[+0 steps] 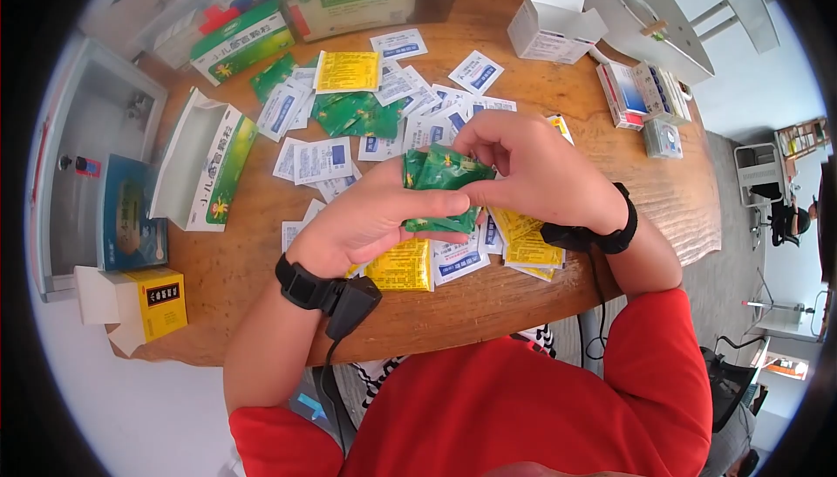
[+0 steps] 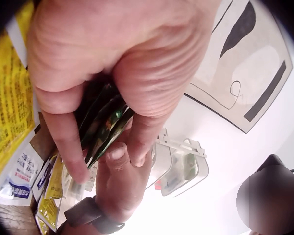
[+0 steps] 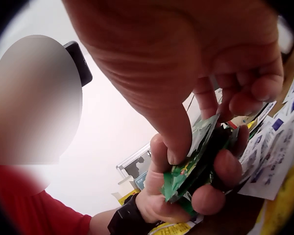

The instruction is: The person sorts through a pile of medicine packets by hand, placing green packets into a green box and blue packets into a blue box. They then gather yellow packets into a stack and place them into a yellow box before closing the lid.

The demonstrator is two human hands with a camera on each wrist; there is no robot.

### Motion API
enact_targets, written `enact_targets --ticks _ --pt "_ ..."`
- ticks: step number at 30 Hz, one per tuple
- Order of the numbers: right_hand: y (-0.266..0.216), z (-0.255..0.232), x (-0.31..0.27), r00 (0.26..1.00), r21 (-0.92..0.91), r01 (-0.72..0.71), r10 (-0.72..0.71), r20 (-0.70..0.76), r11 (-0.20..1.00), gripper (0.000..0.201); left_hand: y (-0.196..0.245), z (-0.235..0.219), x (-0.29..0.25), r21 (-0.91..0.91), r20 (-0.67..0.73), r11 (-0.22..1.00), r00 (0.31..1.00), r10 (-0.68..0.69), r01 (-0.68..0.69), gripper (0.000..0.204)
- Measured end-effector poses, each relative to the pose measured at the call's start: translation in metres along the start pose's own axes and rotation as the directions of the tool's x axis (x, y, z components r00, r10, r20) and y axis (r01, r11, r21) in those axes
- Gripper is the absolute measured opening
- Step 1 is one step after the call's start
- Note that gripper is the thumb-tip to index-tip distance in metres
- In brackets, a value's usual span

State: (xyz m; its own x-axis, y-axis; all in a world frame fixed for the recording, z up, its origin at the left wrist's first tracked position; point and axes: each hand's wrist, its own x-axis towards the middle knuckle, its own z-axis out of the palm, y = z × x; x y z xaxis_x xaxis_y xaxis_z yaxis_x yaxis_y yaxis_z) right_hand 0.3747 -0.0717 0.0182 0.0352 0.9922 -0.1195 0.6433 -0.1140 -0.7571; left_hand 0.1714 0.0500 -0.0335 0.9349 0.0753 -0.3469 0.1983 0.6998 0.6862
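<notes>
A small stack of green sachets is held over the table, in front of the red shirt. My left hand grips the stack from the left, thumb across its face and fingers behind it. From the right, my right hand pinches the same sachets near their edge. In the right wrist view its thumb lies on the front green sachet. Seen from the left wrist, the layered edges of the green sachets show between thumb and fingers. Yellow sachets lie beneath the hands.
White-and-blue sachets spread across the wooden table, with more green sachets among them. An opened green-and-white carton and a yellow carton stand at left. An opened white box stands at the back right.
</notes>
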Motion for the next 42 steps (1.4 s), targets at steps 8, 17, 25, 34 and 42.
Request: enact_targets --ticks 8,17,25,34,42 --pt "0.018 0.002 0.004 0.992 0.241 0.114 -0.097 -0.078 0.964 0.016 -0.004 -0.004 0.001 0.039 0.018 0.999 1.000 0.016 -0.017 0.052" --pt "0.008 -0.001 0.008 0.994 0.175 0.092 -0.081 -0.067 0.980 0.012 -0.004 -0.006 0.001 0.063 0.071 0.996 0.996 0.053 -0.058 0.054" --pt "0.002 -0.013 0.115 0.935 -0.336 0.315 -0.350 -0.047 0.888 0.052 -0.006 -0.005 0.003 0.050 0.087 0.998 0.996 0.036 -0.041 0.062" --pt "-0.009 0.009 0.165 0.905 -0.528 0.424 -0.323 0.277 0.736 0.069 -0.011 -0.010 0.005 0.043 0.128 0.997 0.990 0.061 -0.067 0.060" --pt "-0.012 -0.003 0.146 0.930 -0.704 0.331 -0.343 0.131 0.629 0.051 -0.009 -0.009 0.004 0.072 0.129 0.996 0.990 0.048 -0.058 0.064"
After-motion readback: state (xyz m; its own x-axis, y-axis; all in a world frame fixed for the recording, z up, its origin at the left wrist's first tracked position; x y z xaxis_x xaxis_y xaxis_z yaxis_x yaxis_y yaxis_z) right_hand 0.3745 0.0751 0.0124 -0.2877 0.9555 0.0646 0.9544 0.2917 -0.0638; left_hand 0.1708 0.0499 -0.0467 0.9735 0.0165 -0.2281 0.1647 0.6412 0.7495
